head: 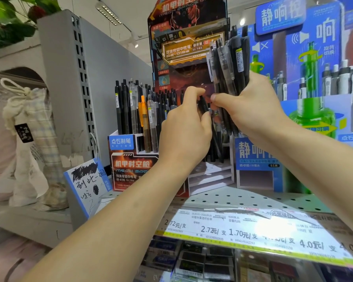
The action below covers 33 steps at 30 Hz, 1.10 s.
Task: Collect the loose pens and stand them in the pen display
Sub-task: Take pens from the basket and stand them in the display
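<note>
**Pens gathered in front of the display**

Standing on a perforated shelf (243,197), the pen display (135,165) is a cardboard stand with dark red and orange print and a tall back card. Its stepped rows already hold many upright pens (128,110); most are black, some are clear, and one is orange. Beside it stands a blue display (259,159) of other pens.

The right hand (253,106) is raised in front of the back card and grips a thick bundle of pens (230,64), black and smoky clear, which rise upright above the fist. Its thumb points toward the other hand.

The left hand (184,131) is just beside it, with fingers curled, and pinches one black pen (204,107) at the lower part of the bundle. The two hands nearly touch over the middle rows of the display.
</note>
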{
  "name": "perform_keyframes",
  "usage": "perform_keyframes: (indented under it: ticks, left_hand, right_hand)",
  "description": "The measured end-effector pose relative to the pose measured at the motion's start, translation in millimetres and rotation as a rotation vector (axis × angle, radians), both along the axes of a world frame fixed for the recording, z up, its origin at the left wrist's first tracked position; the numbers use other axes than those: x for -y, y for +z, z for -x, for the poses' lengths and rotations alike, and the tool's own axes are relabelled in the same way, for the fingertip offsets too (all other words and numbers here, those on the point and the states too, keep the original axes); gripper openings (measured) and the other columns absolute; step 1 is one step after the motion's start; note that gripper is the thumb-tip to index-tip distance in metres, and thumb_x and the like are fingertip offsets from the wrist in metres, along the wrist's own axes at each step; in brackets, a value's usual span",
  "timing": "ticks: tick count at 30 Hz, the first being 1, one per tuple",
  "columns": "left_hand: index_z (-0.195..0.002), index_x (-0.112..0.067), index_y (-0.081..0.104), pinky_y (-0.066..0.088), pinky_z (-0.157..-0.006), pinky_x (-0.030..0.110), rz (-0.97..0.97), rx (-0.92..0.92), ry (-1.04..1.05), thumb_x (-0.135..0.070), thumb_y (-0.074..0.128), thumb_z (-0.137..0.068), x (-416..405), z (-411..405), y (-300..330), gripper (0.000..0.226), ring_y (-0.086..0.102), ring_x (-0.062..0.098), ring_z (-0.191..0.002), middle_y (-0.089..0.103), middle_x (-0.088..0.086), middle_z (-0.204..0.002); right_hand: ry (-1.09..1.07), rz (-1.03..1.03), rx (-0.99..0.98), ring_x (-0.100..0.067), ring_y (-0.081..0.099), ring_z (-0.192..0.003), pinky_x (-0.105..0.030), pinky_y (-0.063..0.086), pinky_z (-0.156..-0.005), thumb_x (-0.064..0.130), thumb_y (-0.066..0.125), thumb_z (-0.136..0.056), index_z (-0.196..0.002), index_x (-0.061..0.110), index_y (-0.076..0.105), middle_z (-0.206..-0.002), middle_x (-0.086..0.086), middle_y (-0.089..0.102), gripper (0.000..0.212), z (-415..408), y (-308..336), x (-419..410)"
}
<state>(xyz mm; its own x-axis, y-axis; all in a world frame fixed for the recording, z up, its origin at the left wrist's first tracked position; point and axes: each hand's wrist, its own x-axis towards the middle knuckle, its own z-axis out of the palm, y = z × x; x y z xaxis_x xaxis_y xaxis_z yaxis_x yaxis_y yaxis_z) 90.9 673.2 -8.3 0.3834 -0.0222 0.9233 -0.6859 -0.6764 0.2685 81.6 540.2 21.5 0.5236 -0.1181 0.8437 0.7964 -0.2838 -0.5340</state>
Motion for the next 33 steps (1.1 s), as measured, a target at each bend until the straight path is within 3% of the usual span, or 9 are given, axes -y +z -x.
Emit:
perform_keyframes:
  ticks: [9, 13, 18, 20, 22, 25, 29, 33]
  left_hand:
    - [-0.13, -0.034, 0.053, 0.057, -0.074, 0.042, -0.11, -0.121, -0.034, -0.016, 0.053, -0.093, 2, 1, 4, 0.041, 0.065, 0.016, -0.073, 0.067, -0.007, -0.089]
    - [-0.133, -0.037, 0.047, 0.06, -0.064, 0.044, -0.16, -0.342, -0.137, -0.014, 0.051, -0.09, 4, -1, 6, 0.049, 0.068, 0.019, -0.062, 0.07, 0.002, -0.08]
    - [-0.135, -0.046, 0.036, 0.06, -0.057, 0.05, -0.148, -0.479, -0.195, -0.013, 0.05, -0.088, 4, -3, 9, 0.06, 0.07, 0.026, -0.067, 0.071, 0.007, -0.083]
    - [-0.132, -0.044, 0.038, 0.059, -0.057, 0.05, -0.108, -0.446, -0.231, -0.012, 0.05, -0.089, 3, -4, 9, 0.055, 0.068, 0.026, -0.065, 0.069, 0.004, -0.077]
    - [-0.141, -0.042, 0.036, 0.061, -0.061, 0.047, -0.001, -0.376, -0.27, -0.013, 0.051, -0.092, 1, -5, 10, 0.06, 0.066, 0.017, -0.061, 0.066, -0.004, -0.071]
    - [-0.146, -0.036, 0.037, 0.06, -0.066, 0.04, 0.219, -0.176, -0.35, -0.019, 0.053, -0.096, -4, -5, 9, 0.055, 0.064, 0.004, -0.065, 0.064, -0.018, -0.075]
    - [-0.15, -0.027, 0.031, 0.055, -0.059, 0.021, 0.384, 0.006, -0.457, -0.022, 0.051, -0.101, -6, 0, 6, 0.054, 0.066, 0.003, -0.068, 0.067, -0.01, -0.093]
    - [-0.147, -0.026, 0.035, 0.06, -0.064, 0.024, 0.442, 0.037, -0.493, -0.015, 0.05, -0.102, -7, 3, 5, 0.049, 0.072, 0.007, -0.089, 0.069, 0.0, -0.107]
  right_hand:
    - [-0.063, 0.038, 0.009, -0.012, 0.074, -0.081, -0.04, 0.064, -0.075, 0.016, 0.074, -0.086, -0.107, 0.017, 0.07, -0.089, 0.003, 0.075, 0.022, 0, 0, 1]
    - [-0.045, 0.031, 0.01, -0.017, 0.074, -0.086, -0.046, 0.063, -0.081, 0.017, 0.074, -0.088, -0.111, 0.016, 0.07, -0.093, 0.0, 0.075, 0.023, 1, 1, 2]
    - [-0.02, 0.019, 0.001, -0.021, 0.074, -0.089, -0.048, 0.062, -0.08, 0.018, 0.075, -0.087, -0.112, 0.015, 0.07, -0.096, -0.003, 0.076, 0.026, -1, 1, 2]
    - [-0.006, 0.019, 0.0, -0.02, 0.075, -0.086, -0.049, 0.063, -0.077, 0.017, 0.075, -0.087, -0.11, 0.015, 0.07, -0.091, -0.003, 0.077, 0.024, -2, 0, 3]
    - [-0.001, 0.025, 0.003, -0.015, 0.076, -0.082, -0.048, 0.064, -0.075, 0.016, 0.075, -0.088, -0.107, 0.018, 0.07, -0.086, 0.0, 0.078, 0.02, -2, 0, 3]
    - [0.042, 0.035, -0.016, -0.02, 0.077, -0.078, -0.049, 0.064, -0.071, 0.013, 0.074, -0.089, -0.108, 0.017, 0.07, -0.085, -0.003, 0.078, 0.02, -2, 1, 2]
    - [0.098, 0.174, -0.064, -0.032, 0.077, -0.076, -0.055, 0.063, -0.068, 0.011, 0.074, -0.09, -0.109, 0.014, 0.07, -0.085, -0.009, 0.078, 0.02, 1, 2, 2]
    - [0.144, 0.346, -0.081, -0.039, 0.074, -0.072, -0.058, 0.061, -0.065, 0.007, 0.071, -0.089, -0.105, 0.012, 0.07, -0.079, -0.011, 0.077, 0.017, 6, 2, 3]
